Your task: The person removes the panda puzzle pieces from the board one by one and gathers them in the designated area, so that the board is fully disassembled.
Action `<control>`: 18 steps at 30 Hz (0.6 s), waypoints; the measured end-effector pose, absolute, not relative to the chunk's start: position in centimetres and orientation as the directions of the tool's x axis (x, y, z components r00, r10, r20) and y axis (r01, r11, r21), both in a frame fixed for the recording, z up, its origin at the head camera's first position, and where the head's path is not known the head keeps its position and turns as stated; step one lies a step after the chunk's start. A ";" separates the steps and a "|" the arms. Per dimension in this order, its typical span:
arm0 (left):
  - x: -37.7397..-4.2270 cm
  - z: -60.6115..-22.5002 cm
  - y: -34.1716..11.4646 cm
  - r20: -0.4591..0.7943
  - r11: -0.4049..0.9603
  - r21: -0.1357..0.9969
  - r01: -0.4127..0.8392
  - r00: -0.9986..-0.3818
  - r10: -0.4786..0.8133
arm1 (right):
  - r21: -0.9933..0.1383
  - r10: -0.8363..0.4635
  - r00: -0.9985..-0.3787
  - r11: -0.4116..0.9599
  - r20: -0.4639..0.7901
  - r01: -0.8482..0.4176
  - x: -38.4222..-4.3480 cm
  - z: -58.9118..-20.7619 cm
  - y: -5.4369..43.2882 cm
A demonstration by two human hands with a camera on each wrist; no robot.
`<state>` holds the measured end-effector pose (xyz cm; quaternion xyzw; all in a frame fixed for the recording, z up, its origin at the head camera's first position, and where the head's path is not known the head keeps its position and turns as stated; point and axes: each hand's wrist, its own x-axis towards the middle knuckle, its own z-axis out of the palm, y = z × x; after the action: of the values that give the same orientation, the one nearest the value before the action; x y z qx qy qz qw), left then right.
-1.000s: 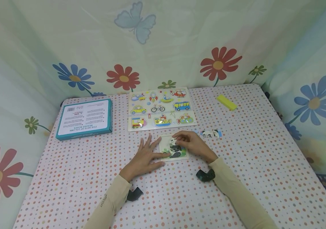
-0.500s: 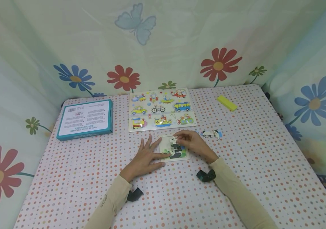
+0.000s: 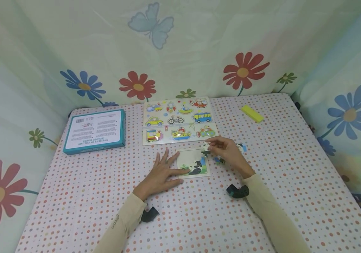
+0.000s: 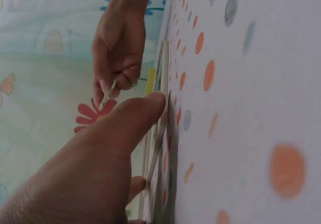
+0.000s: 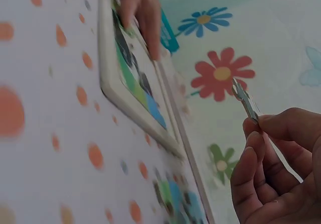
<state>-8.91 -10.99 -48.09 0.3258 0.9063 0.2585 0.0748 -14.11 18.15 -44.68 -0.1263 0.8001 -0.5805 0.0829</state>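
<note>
A small panda jigsaw tray (image 3: 187, 155) lies flat on the table, with black, white and green pieces in its lower part. My left hand (image 3: 159, 174) rests on the tray's left side with fingers spread; one fingertip touches the lower pieces. Above the tray's upper right corner, my right hand (image 3: 229, 151) pinches a panda puzzle piece (image 3: 205, 149) between thumb and fingers. The right wrist view shows this thin puzzle piece (image 5: 245, 101) edge-on, clear of the tray (image 5: 143, 114). Loose pieces (image 3: 220, 160) lie right of the tray, partly hidden by the right hand.
Behind the tray lies a vehicle puzzle board (image 3: 180, 121). A teal-edged box (image 3: 94, 131) stands at the back left. A yellow block (image 3: 252, 114) is at the back right. Another loose panda piece (image 3: 241, 147) shows beyond the right hand. Floral curtains (image 3: 187, 52) surround the table.
My right hand has lifted the panda piece out of the tray and carried it to the right, baring more of the tray's floor. The left hand has stayed in place.
</note>
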 end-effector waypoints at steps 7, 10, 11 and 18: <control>-9.1 -48.1 -10.9 0.043 0.650 0.524 0.551 -0.779 0.626 | -0.931 -0.244 -0.970 0.349 0.025 -0.112 -13.4 -43.8 22.2; -9.1 -48.1 -10.9 0.039 0.652 0.525 0.548 -0.780 0.624 | -0.906 -0.229 -0.973 0.410 0.011 -0.107 -12.8 -43.7 23.8; -9.1 -48.1 -10.9 0.038 0.652 0.524 0.548 -0.780 0.625 | -0.899 -0.225 -0.974 0.427 0.004 -0.102 -12.6 -43.7 24.3; -9.0 -48.1 -10.9 0.037 0.645 0.531 0.550 -0.775 0.630 | -0.835 -0.210 -0.971 0.550 -0.111 -0.024 -11.5 -44.3 26.5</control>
<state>-8.96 -10.92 -48.14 0.3265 0.9038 0.2663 0.0755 -11.47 26.54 -44.30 -0.0668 0.8746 -0.4698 0.0992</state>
